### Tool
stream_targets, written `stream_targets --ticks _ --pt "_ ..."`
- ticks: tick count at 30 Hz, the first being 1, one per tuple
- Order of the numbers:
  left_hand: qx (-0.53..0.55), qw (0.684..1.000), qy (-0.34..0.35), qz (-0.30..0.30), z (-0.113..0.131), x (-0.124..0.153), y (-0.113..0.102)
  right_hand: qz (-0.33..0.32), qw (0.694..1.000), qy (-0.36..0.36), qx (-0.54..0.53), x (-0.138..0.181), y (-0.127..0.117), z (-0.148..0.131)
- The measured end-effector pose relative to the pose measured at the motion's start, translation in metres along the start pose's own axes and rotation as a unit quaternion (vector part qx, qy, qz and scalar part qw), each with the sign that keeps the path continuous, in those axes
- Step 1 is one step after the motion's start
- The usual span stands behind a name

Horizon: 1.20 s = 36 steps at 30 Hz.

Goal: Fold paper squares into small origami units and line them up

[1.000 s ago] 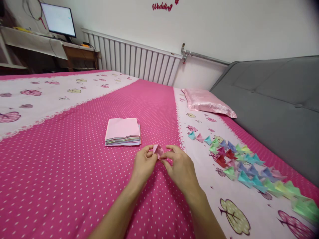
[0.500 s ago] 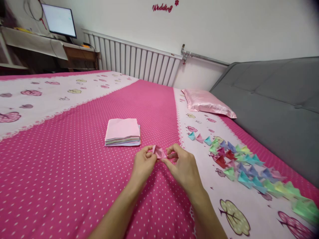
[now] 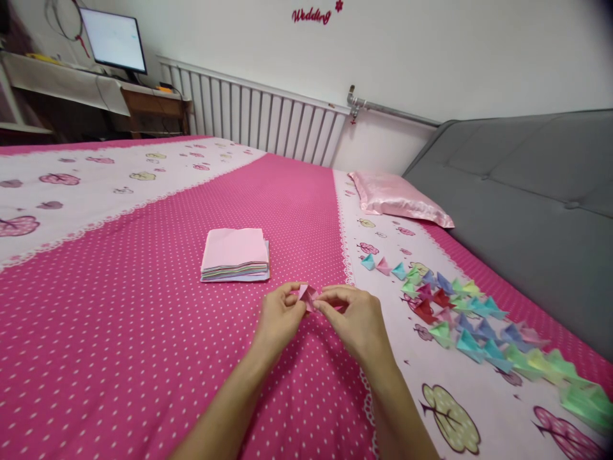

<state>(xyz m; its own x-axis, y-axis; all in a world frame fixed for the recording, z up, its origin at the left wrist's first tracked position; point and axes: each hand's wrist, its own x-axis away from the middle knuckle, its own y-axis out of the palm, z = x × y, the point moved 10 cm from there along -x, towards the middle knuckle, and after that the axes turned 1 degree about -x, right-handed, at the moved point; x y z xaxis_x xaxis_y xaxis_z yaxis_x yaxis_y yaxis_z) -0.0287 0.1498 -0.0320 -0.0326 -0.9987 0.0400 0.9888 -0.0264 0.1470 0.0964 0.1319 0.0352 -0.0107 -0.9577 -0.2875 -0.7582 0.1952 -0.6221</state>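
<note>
A small pink folded paper boat (image 3: pixel 307 294) is held between my two hands, above the dotted pink bedspread. My left hand (image 3: pixel 281 313) pinches its left side between thumb and fingers. On the other side, my right hand (image 3: pixel 352 316) has thumb and index finger closed on the boat's right part. The fingertips cover some of the paper. Just beyond my left hand lies a stack of square coloured paper (image 3: pixel 234 250), with a light pink sheet on top.
To the right, several folded paper boats (image 3: pixel 472 347) in many colours sit in rows on the bedspread (image 3: pixel 158 358). Farther back are a pink satin pillow (image 3: pixel 397 197), a grey headboard (image 3: pixel 522 172), a radiator (image 3: pixel 258 112) and a desk with a monitor (image 3: pixel 113 39).
The pink paper boat has turned and looks narrower. My right fingers have shifted left and closer in on it, and my left hand has moved slightly to the right.
</note>
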Motion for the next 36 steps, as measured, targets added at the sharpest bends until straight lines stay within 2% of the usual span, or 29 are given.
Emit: stream_targets --ticks 8,14,22,28,36 --pt "0.028 1.000 0.004 -0.013 -0.0010 -0.0003 0.0022 -0.002 1.000 0.002 -0.007 -0.0001 0.0003 -0.0011" --pt "0.000 1.000 0.001 0.008 -0.0035 -0.0023 -0.0029 -0.010 1.000 0.018 -0.013 0.0009 0.0006 0.0003" --pt "0.007 1.000 0.007 -0.003 0.0020 0.0005 -0.0003 -0.016 0.999 0.029 -0.006 0.0016 0.0008 0.0035" --pt "0.023 0.999 0.014 -0.029 0.0022 0.0003 0.0060 -0.022 0.999 0.024 0.005 0.0010 0.0018 0.0031" --pt "0.035 0.999 0.005 -0.017 0.0012 0.0010 0.0043 -0.008 1.000 0.003 0.024 0.0008 -0.0013 -0.0017"
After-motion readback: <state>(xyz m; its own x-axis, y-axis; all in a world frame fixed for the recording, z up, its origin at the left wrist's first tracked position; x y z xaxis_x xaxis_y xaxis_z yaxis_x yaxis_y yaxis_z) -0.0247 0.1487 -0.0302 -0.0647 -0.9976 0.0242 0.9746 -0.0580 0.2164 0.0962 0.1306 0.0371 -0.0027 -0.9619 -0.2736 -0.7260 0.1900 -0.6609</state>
